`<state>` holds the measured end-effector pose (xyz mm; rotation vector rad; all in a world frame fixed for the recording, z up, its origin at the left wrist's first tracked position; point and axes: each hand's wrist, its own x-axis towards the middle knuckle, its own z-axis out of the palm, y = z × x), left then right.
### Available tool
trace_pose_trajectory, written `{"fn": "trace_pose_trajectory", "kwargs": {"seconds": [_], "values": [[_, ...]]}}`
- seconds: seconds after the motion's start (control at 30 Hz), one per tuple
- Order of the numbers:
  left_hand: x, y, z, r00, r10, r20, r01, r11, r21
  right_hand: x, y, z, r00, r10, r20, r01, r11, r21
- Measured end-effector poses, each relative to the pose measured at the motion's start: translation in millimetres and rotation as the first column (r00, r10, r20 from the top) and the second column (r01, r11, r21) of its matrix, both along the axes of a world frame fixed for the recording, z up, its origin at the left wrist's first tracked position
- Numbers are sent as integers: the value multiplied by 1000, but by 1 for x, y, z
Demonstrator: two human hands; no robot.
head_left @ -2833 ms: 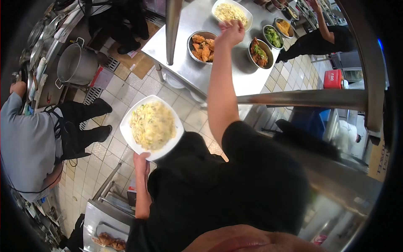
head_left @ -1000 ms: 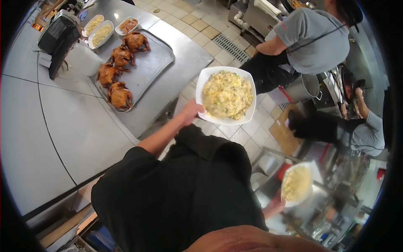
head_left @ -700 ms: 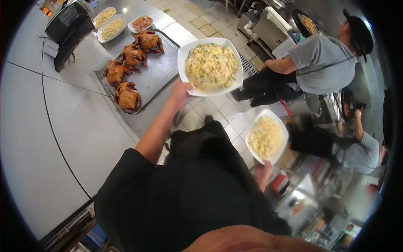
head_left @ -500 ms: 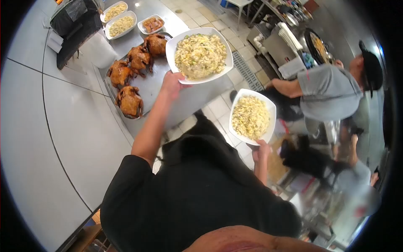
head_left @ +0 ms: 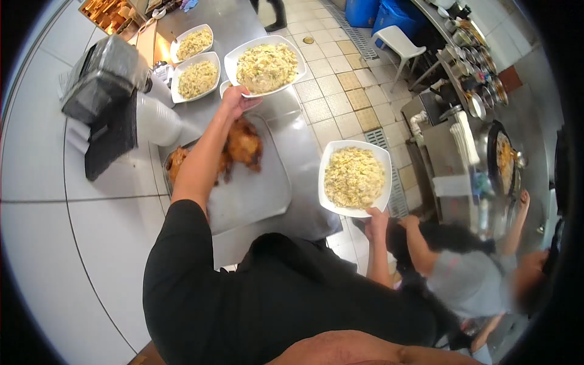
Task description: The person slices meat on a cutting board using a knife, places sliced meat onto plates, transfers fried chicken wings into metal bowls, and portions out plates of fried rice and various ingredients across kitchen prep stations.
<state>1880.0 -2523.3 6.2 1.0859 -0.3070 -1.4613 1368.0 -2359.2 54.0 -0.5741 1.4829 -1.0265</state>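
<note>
My left hand [head_left: 236, 99] grips the near rim of a white plate of fried rice [head_left: 265, 56] and holds it out over the steel counter, beside two other white plates of rice [head_left: 196, 76] standing there. My right hand [head_left: 376, 221] holds a second white plate of fried rice [head_left: 354, 177] from below, out over the tiled floor to the right of the counter. Under my left forearm lies a metal tray [head_left: 255, 191] with roasted chickens [head_left: 244, 143] on it.
A black wrapped machine [head_left: 106, 79] and a stack of white containers [head_left: 155, 118] stand on the steel counter [head_left: 79, 237] at the left. A person in a grey shirt [head_left: 468, 280] is close at my lower right. A white chair [head_left: 398, 42] and cooking stations [head_left: 480, 121] lie further right.
I have turned and moved along the counter. My left hand has carried its plate past the chicken tray to beside the two rice plates; the right plate stays level at my side.
</note>
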Motion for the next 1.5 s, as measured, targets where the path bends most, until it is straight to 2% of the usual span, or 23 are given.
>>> {"fn": "trace_pose_trajectory", "kwargs": {"seconds": [0.03,0.13,0.17,0.27,0.33,0.47,0.53,0.57,0.6,0.63,0.67,0.73,0.8,0.87,1.03,1.07,1.13,1.23,1.33,1.4,1.5], "values": [[28,-23,-8,999,-24,-45,24,1000,19,20,-18,-13,1000,16,20,-15,1000,-22],[100,-84,-45,999,46,2,-46,994,100,69,-66,-42,997,58,45,-56,997,-51],[115,-98,-48,998,39,54,-43,996,78,83,-79,-47,998,57,33,-56,998,-42],[150,-137,-62,988,149,45,-155,971,181,126,-113,-54,999,46,23,-46,999,-27],[185,-164,-92,986,163,24,-164,973,162,150,-143,-66,997,70,20,-69,997,-19],[219,-193,-101,957,290,14,-287,940,187,192,-204,-87,984,167,53,-167,986,-16],[240,-202,-114,953,296,56,-301,950,90,218,-231,-87,974,213,81,-210,977,-45],[244,-205,-111,940,342,24,-342,935,88,231,-247,-87,967,238,91,-232,970,-69],[221,-227,-104,928,372,-7,-370,925,91,215,-276,-84,957,273,97,-267,961,-76],[225,-230,-102,938,347,8,-342,921,187,224,-291,-87,943,317,105,-309,947,-83],[206,-214,-74,934,323,155,-350,914,204,237,-303,-83,931,357,81,-352,933,-70],[170,-175,-31,858,257,445,-335,936,106,267,-324,-70,898,424,119,-412,904,-112],[154,-127,-16,770,287,570,-289,953,-88,294,-346,-70,878,453,157,-438,891,-121],[134,-68,13,846,213,490,-211,976,-59,317,-366,-73,864,481,150,-469,876,-112],[75,75,62,810,288,511,-271,956,-109,373,-395,-72,803,586,108,-577,810,-107],[64,102,68,814,311,491,-291,949,-118,380,-403,-85,783,598,170,-588,801,-114],[41,153,80,790,330,518,-349,935,-63,391,-411,-95,757,628,183,-627,776,-68],[1,229,72,758,299,580,-409,910,65,404,-413,-104,705,672,227,-680,731,-52],[-41,306,30,735,179,654,-427,872,241,422,-417,-120,652,716,248,-725,685,-71],[-62,333,8,669,118,734,-419,876,241,437,-415,-118,635,737,232,-750,660,-41],[-95,359,7,610,11,792,-388,876,287,451,-415,-125,575,788,221,-806,592,-12]]}}
